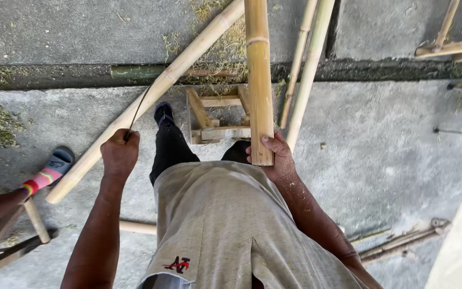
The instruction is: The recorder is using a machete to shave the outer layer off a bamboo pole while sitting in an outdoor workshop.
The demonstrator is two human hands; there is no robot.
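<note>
My right hand (275, 158) grips the near end of a thick yellow bamboo pole (258, 75) that runs straight away from me and rests over a small wooden stand (216, 115). My left hand (119, 154) is closed around a thin dark curved blade or strip (138, 109) that points up and away, close to a second long pale bamboo pole (151, 96) lying diagonally on the concrete. My grey shirt and dark trouser leg fill the lower middle.
Two thin bamboo canes (306, 69) lie to the right of the held pole. Another person's foot in a striped sandal (49, 172) is at left beside a wooden frame (6, 241). Bamboo offcuts (402, 243) lie at lower right; shavings litter the ground.
</note>
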